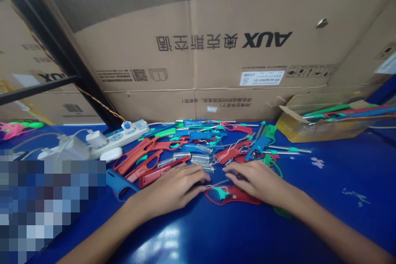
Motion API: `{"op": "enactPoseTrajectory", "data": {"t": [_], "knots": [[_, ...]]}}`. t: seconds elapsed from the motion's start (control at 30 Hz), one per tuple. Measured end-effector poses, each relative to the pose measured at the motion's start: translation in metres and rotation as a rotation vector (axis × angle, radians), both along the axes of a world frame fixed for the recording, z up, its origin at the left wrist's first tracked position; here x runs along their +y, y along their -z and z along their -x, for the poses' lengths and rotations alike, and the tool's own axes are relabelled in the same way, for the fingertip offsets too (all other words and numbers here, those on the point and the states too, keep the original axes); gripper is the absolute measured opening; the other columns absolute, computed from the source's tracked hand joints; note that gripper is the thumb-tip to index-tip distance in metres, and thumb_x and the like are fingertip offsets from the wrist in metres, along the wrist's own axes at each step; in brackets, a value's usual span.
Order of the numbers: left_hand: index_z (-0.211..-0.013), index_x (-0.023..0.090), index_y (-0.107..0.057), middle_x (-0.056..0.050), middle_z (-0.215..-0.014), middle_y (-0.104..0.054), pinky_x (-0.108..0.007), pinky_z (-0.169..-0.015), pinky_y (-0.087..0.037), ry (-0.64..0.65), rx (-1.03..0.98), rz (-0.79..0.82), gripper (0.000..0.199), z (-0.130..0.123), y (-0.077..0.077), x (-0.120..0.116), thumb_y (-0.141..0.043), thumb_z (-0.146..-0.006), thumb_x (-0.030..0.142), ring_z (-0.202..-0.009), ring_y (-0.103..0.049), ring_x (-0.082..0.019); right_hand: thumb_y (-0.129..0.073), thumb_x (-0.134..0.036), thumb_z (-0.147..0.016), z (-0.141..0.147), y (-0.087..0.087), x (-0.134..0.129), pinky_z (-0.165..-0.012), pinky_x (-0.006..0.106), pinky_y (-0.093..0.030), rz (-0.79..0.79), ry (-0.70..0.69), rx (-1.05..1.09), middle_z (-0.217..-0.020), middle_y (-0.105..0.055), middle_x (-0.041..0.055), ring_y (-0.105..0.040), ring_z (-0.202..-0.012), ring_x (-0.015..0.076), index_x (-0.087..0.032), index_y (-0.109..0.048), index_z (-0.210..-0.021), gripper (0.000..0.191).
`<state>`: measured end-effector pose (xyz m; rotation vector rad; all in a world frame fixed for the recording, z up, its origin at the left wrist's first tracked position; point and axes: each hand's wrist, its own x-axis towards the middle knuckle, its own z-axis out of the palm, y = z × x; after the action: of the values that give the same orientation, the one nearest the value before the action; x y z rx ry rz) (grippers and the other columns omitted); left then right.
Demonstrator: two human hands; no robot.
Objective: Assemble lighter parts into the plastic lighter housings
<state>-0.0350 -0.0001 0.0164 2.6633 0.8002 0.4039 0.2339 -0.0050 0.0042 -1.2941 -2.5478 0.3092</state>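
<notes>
A red lighter casing with a green trigger piece lies on the blue table between my hands. My left hand is closed, its thumb and fingertips at a thin white wire by the casing's left end. Over the casing's right part my right hand curls, thumb near the fingers; what it grips is hidden. Just beyond the fingertips sit several clear lighter fuel tanks. Red casings lie by my left hand, and a blue casing is beyond my right hand.
Behind the pile of lighter parts stands a large cardboard box. An open carton holding long lighters is at the back right. A power strip with chargers sits at left, near a black metal post.
</notes>
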Motion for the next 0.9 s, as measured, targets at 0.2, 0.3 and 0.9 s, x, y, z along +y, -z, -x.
{"op": "enactPoseTrajectory", "data": {"t": [0.2,0.3,0.9], "knots": [[-0.115,0.022,-0.059,-0.003,-0.107,-0.063,-0.031,-0.085,-0.049,0.002,0.029,0.028,0.017,-0.001,0.004,0.002,-0.047,-0.103,0.022,-0.096,-0.060,-0.017,-0.051,-0.041,-0.099,-0.002,-0.008,-0.003,-0.058,0.027,-0.036,0.112,-0.143,0.007,-0.079,-0.074,0.0011,-0.065,-0.066,0.0145,-0.024,-0.069,-0.104,0.025],[-0.115,0.023,-0.059,-0.003,-0.108,-0.063,-0.031,-0.087,-0.049,0.001,0.017,0.041,0.017,-0.001,0.004,0.001,-0.046,-0.104,0.022,-0.097,-0.060,-0.017,-0.054,-0.042,-0.098,-0.001,-0.011,-0.005,-0.059,0.026,-0.038,0.159,-0.185,0.035,-0.084,-0.076,0.0009,-0.066,-0.068,0.0138,-0.024,-0.068,-0.108,0.025],[-0.113,0.025,-0.066,-0.003,-0.105,-0.063,-0.030,-0.085,-0.049,0.036,0.025,0.042,0.021,0.000,0.002,0.003,-0.047,-0.104,0.023,-0.097,-0.060,-0.017,-0.052,-0.038,-0.100,-0.001,-0.009,-0.003,-0.075,0.028,-0.050,0.197,-0.271,0.118,-0.106,-0.077,-0.0002,-0.073,-0.091,0.0171,-0.029,-0.069,-0.120,0.028]]}}
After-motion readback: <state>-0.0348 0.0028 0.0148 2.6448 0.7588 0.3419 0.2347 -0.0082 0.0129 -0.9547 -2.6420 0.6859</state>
